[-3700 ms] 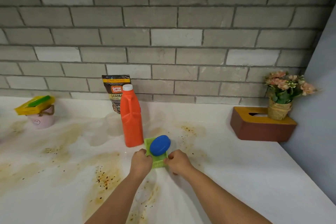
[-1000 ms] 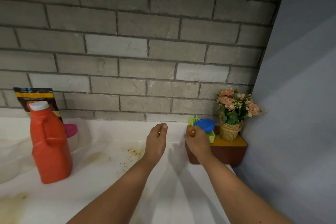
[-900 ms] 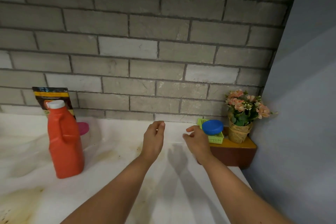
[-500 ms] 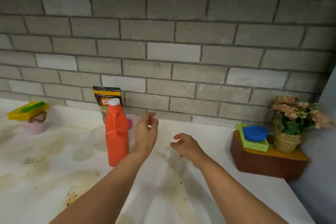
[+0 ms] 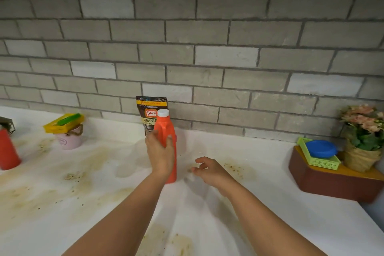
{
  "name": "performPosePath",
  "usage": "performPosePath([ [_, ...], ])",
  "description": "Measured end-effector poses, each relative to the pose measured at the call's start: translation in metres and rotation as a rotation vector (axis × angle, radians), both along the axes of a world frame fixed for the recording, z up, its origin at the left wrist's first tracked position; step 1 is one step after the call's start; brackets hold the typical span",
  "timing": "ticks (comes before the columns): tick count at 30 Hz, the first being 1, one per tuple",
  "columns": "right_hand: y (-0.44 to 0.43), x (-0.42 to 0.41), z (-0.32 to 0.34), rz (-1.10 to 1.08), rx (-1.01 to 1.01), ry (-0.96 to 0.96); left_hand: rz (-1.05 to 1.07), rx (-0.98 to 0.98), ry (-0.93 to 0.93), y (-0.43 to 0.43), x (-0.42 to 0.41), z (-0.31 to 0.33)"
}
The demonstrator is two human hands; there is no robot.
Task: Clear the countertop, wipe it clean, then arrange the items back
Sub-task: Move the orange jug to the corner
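Nearest the camera, two bare forearms are reaching out over the stained white countertop (image 5: 270,203). The right hand (image 5: 212,171) is hovering low over the surface just beside the bottle's base, its fingers loosely curled and holding nothing. A little further in, the left hand (image 5: 160,155) is wrapping round the middle of the orange bottle (image 5: 164,125), with the thumb lying on the right flank and the fingers curling round the left. The step in hand seems to be clearing this bottle off the dirty patch. Doing it well is probably meaning closing the grip fully before lifting, raising the bottle straight up rather than dragging it through the stains, and bringing the free right hand under the base if it is feeling heavy. The bottle is standing mid-counter, its long axis running vertical and its white cap (image 5: 163,112) pointing straight up. Just behind it, a coffee pouch (image 5: 150,110) is standing at the brick wall, so tipping the bottle backward is risking knocking it.
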State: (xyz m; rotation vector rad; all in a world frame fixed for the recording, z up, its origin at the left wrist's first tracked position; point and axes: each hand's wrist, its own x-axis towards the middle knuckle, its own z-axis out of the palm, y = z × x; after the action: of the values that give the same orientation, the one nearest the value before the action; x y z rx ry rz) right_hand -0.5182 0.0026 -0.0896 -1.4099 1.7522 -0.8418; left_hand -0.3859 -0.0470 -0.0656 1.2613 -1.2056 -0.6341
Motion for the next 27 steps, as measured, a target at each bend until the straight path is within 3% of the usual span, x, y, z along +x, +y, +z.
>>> performPosePath([
  [8,0.007,0.014,0.0,-0.041,-0.001,0.004,-0.101,0.058,-0.051,-0.013,0.012,-0.002],
  [27,0.038,0.017,0.012,-0.108,-0.049,-0.017,-0.342,0.041,0.138,0.006,-0.002,0.02],
])
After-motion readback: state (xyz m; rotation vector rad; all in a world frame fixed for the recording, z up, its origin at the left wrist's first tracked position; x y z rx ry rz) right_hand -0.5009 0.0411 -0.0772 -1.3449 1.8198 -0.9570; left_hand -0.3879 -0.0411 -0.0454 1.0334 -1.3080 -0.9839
